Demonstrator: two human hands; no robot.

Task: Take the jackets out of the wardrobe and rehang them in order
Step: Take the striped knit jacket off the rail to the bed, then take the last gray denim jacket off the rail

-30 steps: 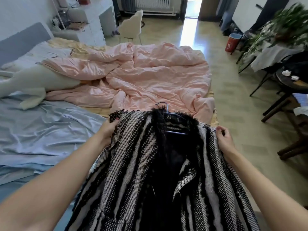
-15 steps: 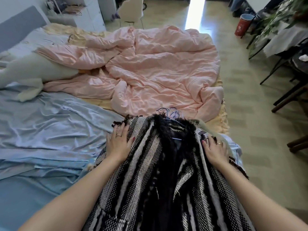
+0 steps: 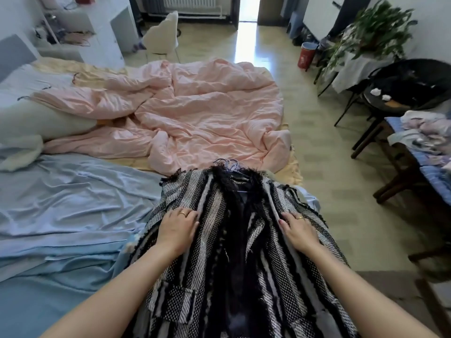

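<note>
A black-and-white striped jacket [image 3: 219, 240] lies spread on the bed [image 3: 61, 215], directly beneath both hands. The left hand [image 3: 179, 229] rests flat on its left front panel, fingers relaxed and gripping nothing; the right hand [image 3: 299, 231] lies equally flat on the right panel. Just beyond the fingertips, hanger hooks [image 3: 230, 164] stick out past the collar, with a pink duvet [image 3: 195, 113] farther off.

Bed [image 3: 61, 301] carries pink quilt [image 3: 207, 113]; striped jacket [image 3: 219, 276] too.
</note>
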